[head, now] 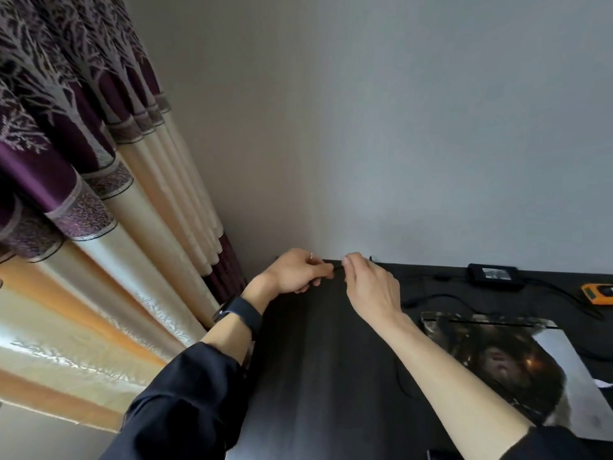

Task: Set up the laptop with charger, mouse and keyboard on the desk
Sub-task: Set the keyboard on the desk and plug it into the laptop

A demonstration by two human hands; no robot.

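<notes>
Both my hands meet at the far left corner of the dark desk [318,360], by the wall. My left hand [295,272] grips a thin black cable [339,267], and my right hand [368,283] pinches the same cable just to its right. The black charger brick [494,275] lies at the desk's back edge, its cord [431,298] trailing across the top. A closed laptop with a dark printed lid [510,366] lies at the right. No mouse or keyboard is in view.
A purple and cream curtain [99,210] hangs to the left of the desk. A plain grey wall [398,144] stands behind it. An orange gadget [598,293] lies at the desk's far right. I wear a black wristband [243,313] on my left wrist.
</notes>
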